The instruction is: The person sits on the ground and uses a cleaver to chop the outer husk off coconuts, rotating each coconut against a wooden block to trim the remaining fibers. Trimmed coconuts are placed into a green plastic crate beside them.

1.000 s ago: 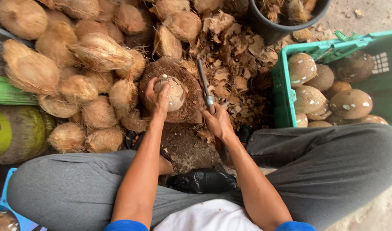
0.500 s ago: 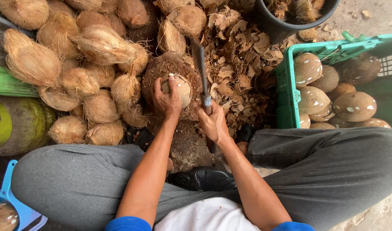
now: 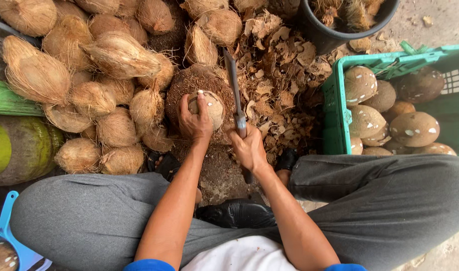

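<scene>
The left hand [image 3: 195, 120] grips a peeled coconut [image 3: 209, 108], fingers curled over its top, pressing it onto a round, fibre-covered block [image 3: 189, 85]. The right hand [image 3: 249, 149] is clenched around the handle of a long knife [image 3: 233, 85]; the blade points away from the person and lies just right of the coconut, along the block's right edge.

Left of the block sits a heap of husked coconuts [image 3: 94, 65], brown and hairy. Right of the knife, husk chips [image 3: 279, 80] litter the ground. At the right edge stands a green crate [image 3: 334, 120] holding peeled coconuts [image 3: 410, 128], pale brown with white nicks. A black bucket [image 3: 329, 35] at the top edge is cut off, its contents only fibrous scraps. At the left edge a green coconut [image 3: 19, 148] is partly cropped, and a blue scoop [image 3: 4, 226] shows in the bottom left corner.

The knife's handle end is hidden by the fingers. The person sits cross-legged in grey trousers [image 3: 390, 200] on bare, dusty ground [image 3: 440, 20].
</scene>
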Demonstrator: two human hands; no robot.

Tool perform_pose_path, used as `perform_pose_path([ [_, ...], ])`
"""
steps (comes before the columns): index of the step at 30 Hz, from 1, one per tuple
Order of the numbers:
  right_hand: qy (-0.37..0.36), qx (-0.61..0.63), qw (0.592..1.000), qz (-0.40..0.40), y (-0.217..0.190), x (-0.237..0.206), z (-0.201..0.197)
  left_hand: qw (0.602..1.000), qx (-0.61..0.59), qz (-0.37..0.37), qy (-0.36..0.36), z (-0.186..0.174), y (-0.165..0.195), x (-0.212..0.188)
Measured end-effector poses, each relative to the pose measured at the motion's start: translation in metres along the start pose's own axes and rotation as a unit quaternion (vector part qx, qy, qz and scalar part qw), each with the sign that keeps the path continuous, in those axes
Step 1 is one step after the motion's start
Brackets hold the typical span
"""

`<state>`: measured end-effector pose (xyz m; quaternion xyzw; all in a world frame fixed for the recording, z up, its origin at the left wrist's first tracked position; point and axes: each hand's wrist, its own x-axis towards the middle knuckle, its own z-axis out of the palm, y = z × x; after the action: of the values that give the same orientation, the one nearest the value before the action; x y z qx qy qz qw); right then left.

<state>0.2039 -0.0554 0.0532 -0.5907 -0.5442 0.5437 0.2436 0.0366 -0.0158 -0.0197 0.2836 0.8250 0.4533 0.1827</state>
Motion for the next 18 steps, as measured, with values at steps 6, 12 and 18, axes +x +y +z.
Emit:
perform_pose_path([
  [6,-0.098,0.079,0.983,0.129,0.016,0.003,0.004,0.995,-0.061,0.067,-0.033,-0.004,0.000,0.002],
  [12,-0.043,0.034,0.994,0.096,0.008,0.008,-0.012,0.999,-0.018,0.002,-0.029,-0.013,0.000,0.005],
  [18,-0.043,0.085,0.995,0.004,0.001,0.004,0.002,0.999,-0.018,-0.015,-0.049,-0.017,-0.007,0.017],
])
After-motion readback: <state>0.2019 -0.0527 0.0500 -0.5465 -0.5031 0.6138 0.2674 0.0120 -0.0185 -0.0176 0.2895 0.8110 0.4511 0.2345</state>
